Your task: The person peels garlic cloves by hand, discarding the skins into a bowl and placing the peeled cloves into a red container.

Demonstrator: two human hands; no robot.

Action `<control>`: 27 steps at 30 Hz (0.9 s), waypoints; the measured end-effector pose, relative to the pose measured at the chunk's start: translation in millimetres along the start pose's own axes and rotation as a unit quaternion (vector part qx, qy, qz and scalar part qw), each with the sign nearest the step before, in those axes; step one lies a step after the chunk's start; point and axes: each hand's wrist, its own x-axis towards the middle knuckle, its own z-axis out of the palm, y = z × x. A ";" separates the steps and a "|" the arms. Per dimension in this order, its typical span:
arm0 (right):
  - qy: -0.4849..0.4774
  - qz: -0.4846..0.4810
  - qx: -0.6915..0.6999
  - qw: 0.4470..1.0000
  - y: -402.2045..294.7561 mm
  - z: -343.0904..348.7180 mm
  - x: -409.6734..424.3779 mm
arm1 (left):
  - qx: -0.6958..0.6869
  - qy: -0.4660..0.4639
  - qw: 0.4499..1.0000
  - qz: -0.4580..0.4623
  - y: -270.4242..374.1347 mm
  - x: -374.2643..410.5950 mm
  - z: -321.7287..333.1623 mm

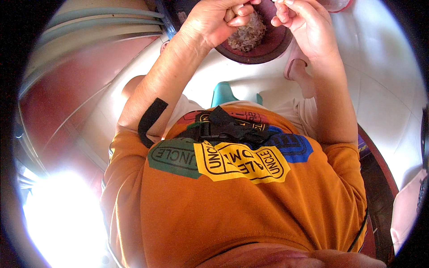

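My left hand (216,25) is raised at the top edge of the view, over the left side of a dark maroon basin (249,60). Its fingers curl around a small pale piece (237,9), too partly hidden to name. Across from it, my right hand (310,28) hangs over the basin's right side, thumb and fingertips drawn together at the picture's edge. Whether those fingertips hold anything is cut off by the frame. Between and below the hands, a heap of small greyish-brown scraps (248,35) lies in the basin.
A teal plastic stool (223,93) shows between my legs on the pale tiled floor (375,87). A clear container with a red rim (336,5) stands at top right. On the left is a red panel (73,72) beside blue-grey rails (110,15).
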 end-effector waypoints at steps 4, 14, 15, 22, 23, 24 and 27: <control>0.061 -0.001 -0.157 0.986 -4.8 5.0 -6.2 | -0.045 -0.055 0.997 -0.032 3.4 -3.2 -1.5; 0.022 -0.111 -0.404 0.908 -0.2 14.0 -6.5 | -0.067 -0.056 0.996 -0.036 5.2 -6.0 3.9; 0.028 -0.096 -0.371 0.923 0.2 15.4 -6.6 | -0.062 -0.052 0.996 -0.030 5.1 -5.7 4.4; 0.055 -0.078 -0.324 0.941 -2.0 26.6 -11.7 | 0.134 0.056 0.988 0.056 -2.4 -2.1 0.7; 0.055 -0.084 -0.342 0.934 -1.7 27.9 -12.2 | 0.148 0.052 0.986 0.061 -3.9 -1.8 -0.3; 0.063 -0.097 -0.363 0.924 -0.5 29.4 -12.4 | 0.161 0.049 0.983 0.067 -5.9 -1.4 -1.0; 0.082 -0.144 -0.428 0.889 3.9 31.0 -11.6 | 0.263 0.110 0.952 0.110 -14.3 1.4 -0.6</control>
